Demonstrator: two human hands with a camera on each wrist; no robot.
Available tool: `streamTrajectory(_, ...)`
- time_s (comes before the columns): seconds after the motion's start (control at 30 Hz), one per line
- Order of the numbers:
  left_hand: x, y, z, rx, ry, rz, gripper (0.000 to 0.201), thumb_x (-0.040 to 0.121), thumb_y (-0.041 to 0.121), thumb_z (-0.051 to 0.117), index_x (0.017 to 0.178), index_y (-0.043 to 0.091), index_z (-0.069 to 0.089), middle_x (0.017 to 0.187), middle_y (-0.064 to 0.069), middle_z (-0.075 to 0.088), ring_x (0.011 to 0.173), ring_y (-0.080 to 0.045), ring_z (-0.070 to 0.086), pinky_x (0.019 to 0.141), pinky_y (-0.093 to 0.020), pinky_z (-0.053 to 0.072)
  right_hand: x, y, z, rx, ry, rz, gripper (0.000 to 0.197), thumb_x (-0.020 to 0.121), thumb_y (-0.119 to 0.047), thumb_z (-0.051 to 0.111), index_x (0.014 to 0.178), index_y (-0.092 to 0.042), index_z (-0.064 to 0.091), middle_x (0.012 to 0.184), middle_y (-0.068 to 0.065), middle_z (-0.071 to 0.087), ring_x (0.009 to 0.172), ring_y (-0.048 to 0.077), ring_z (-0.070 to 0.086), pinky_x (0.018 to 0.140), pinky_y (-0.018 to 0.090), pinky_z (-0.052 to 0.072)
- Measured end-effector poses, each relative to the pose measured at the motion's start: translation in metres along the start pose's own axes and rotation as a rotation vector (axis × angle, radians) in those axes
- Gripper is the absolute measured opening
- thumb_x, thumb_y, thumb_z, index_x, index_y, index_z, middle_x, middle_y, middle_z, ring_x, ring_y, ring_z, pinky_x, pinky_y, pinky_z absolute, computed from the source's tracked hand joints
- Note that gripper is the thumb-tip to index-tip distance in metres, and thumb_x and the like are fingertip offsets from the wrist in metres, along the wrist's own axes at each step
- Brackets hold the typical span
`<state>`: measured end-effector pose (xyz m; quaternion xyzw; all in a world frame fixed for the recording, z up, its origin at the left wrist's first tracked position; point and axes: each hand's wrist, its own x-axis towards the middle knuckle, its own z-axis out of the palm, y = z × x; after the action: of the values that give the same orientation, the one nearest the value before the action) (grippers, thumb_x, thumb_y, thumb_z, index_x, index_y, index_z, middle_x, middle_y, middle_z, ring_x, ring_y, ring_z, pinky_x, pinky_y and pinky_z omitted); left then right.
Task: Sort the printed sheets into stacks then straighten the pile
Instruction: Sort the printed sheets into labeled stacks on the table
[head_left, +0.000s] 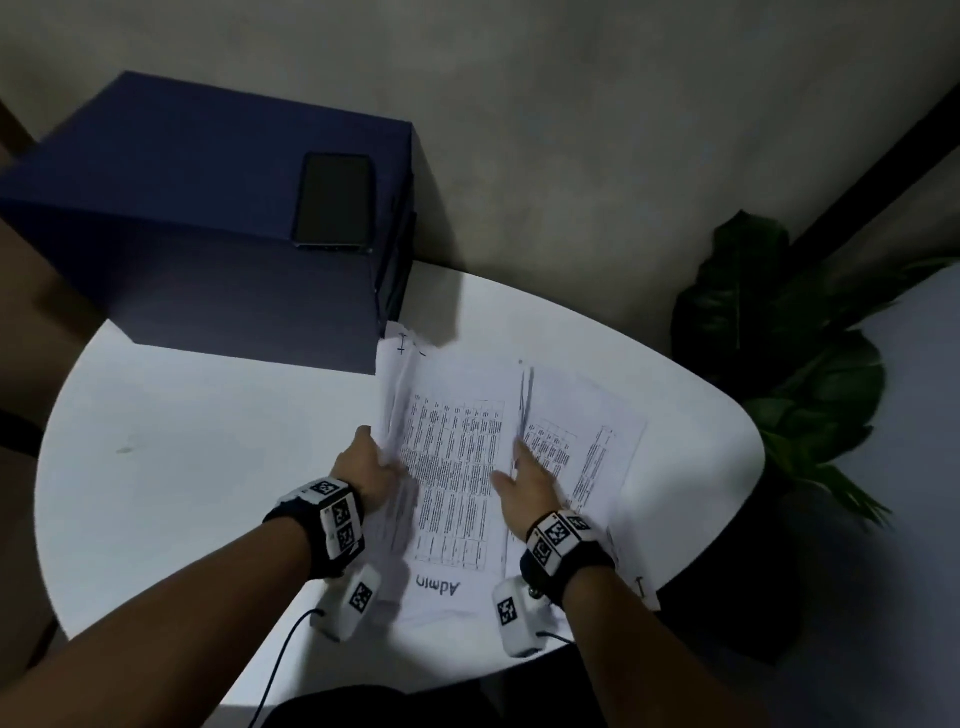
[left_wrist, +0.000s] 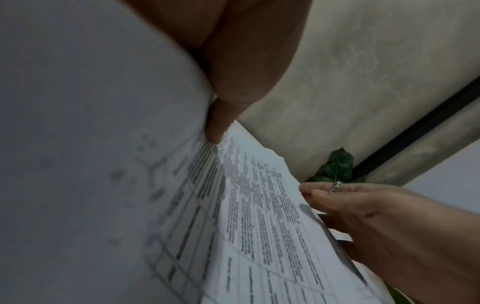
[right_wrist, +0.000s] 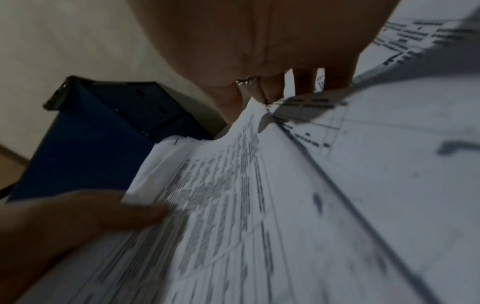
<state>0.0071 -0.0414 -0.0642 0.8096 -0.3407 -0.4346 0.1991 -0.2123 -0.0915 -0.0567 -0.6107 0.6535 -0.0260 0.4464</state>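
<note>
A pile of printed sheets (head_left: 457, 467) with tables of text lies on the white round table (head_left: 208, 467), its left and right edges curled upward. My left hand (head_left: 382, 457) grips the pile's left edge, thumb (left_wrist: 218, 123) on top of the sheets (left_wrist: 259, 226). My right hand (head_left: 519, 467) holds the raised right edge, fingers (left_wrist: 337, 201) behind the paper. Another printed sheet (head_left: 587, 426) lies flat just right of the pile. In the right wrist view the left hand (right_wrist: 91, 214) clasps the sheets (right_wrist: 233, 205) and the right fingers (right_wrist: 272, 90) reach down past the edge.
A dark blue box (head_left: 208, 234) stands at the table's back left, touching the pile's far corner, with a black phone (head_left: 335, 200) on top. A leafy plant (head_left: 779, 364) stands beyond the right rim. Bare tabletop lies left of the pile.
</note>
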Motion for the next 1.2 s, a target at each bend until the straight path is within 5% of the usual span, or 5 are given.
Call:
streamTrajectory(0.3,-0.013,-0.026,-0.053,-0.425,0.136,0.261,0.019,0.087,0.002,0.071,0.085,0.014,0.056,0.049,-0.007,0.058,0.039,-0.022,0.053,0.043,-0.033,0.048,-0.003,0.038,-0.016,-0.151,0.333,0.455,0.115,0.068,-0.062,0.072,0.149,-0.007,0.013,0.152,0.015,0.021,0.135,0.039,0.025,0.106,0.055,0.034)
streamTrajectory(0.6,-0.014,-0.03,-0.073,-0.502,0.094,0.28,0.021,0.083,0.009,0.077,0.085,0.014,0.057,0.056,-0.017,0.054,0.048,-0.029,0.053,0.054,-0.045,0.048,0.012,0.038,-0.025,0.017,0.336,0.441,0.04,0.086,-0.015,0.066,0.12,0.001,0.052,0.12,0.02,0.062,0.108,0.033,0.063,0.089,0.037,0.054)
streamTrajectory(0.77,-0.018,-0.029,-0.076,-0.488,0.101,0.254,0.023,0.07,0.028,0.081,0.077,0.032,0.06,0.066,-0.015,0.055,0.059,-0.03,0.053,0.06,-0.052,0.049,-0.002,0.037,-0.021,0.016,0.388,0.631,0.089,0.068,-0.046,0.081,0.135,-0.01,0.035,0.135,0.018,0.035,0.122,0.041,0.038,0.093,0.051,0.044)
streamTrajectory(1.0,-0.017,-0.027,-0.076,-0.5,0.065,0.24,0.024,0.078,0.021,0.081,0.078,0.032,0.06,0.065,-0.016,0.056,0.06,-0.031,0.052,0.06,-0.049,0.047,0.005,0.037,-0.02,0.267,0.53,0.432,0.083,0.08,-0.002,0.072,0.143,-0.02,0.022,0.124,0.021,0.06,0.101,0.034,0.065,0.08,0.033,0.053)
streamTrajectory(1.2,-0.014,-0.031,-0.062,-0.527,0.009,0.175,0.022,0.085,0.008,0.075,0.088,0.009,0.053,0.057,-0.017,0.052,0.047,-0.025,0.051,0.047,-0.036,0.047,-0.008,0.038,-0.059,0.209,0.59,0.254,0.051,0.09,-0.017,0.065,0.136,-0.003,0.048,0.138,0.019,0.052,0.128,0.035,0.05,0.107,0.039,0.04)
